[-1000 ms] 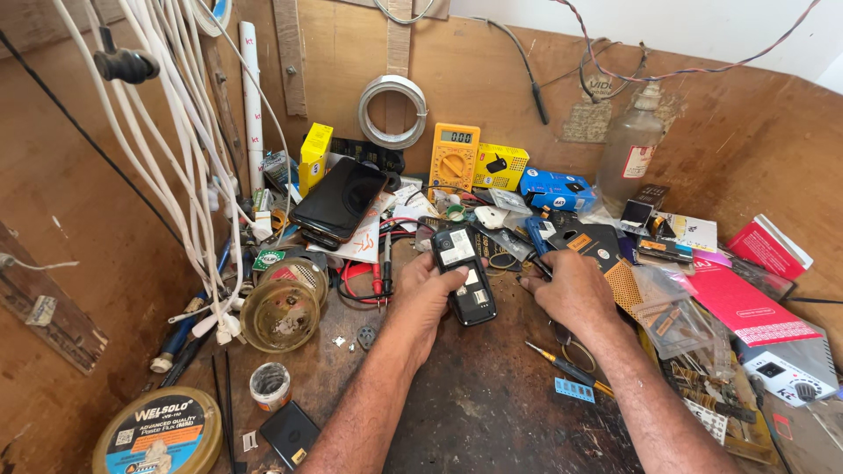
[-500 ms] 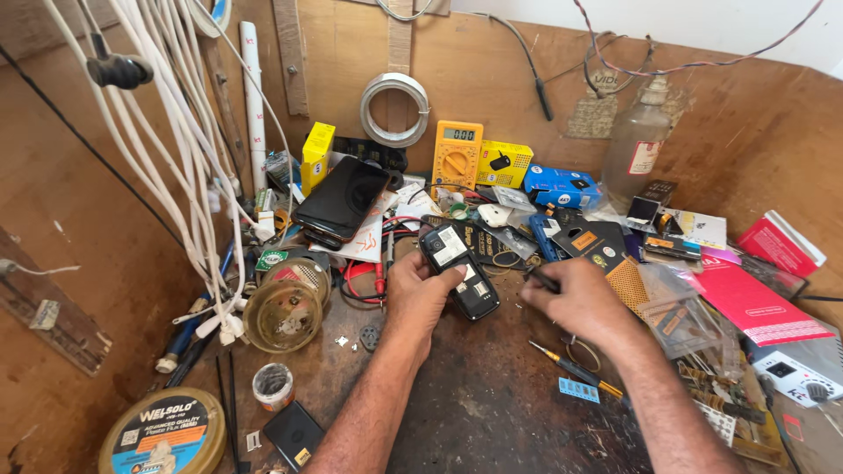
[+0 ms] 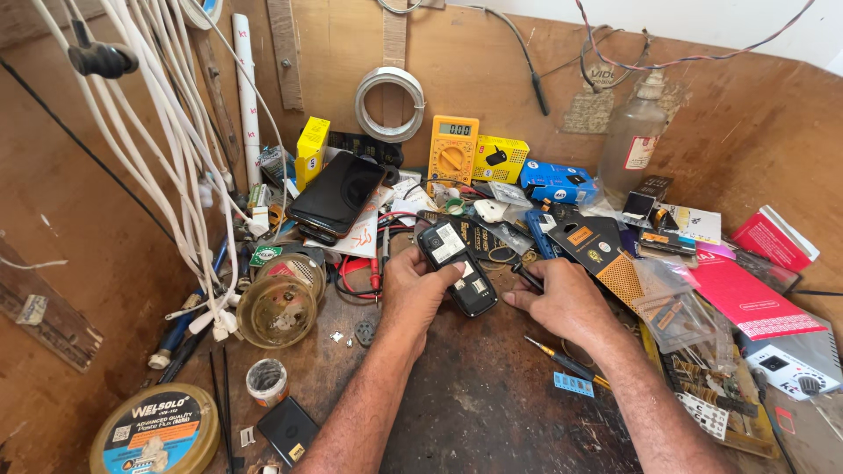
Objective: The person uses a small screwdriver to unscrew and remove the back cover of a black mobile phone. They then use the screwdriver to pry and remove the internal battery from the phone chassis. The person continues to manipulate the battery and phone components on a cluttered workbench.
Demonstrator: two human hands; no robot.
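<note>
My left hand still grips the opened black phone, back up, low over the counter. My right hand has drawn nearer, fingers pinched on a thin dark tool just beside the phone's edge.

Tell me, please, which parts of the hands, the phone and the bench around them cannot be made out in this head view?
- Left hand: its palm hides the lower left edge of the opened phone.
- Right hand: the slim tool disappears under its fingers, so the grip is unclear.
- Phone's inner parts: too small to identify.
- Round tin: cut off by the bottom edge.
</note>
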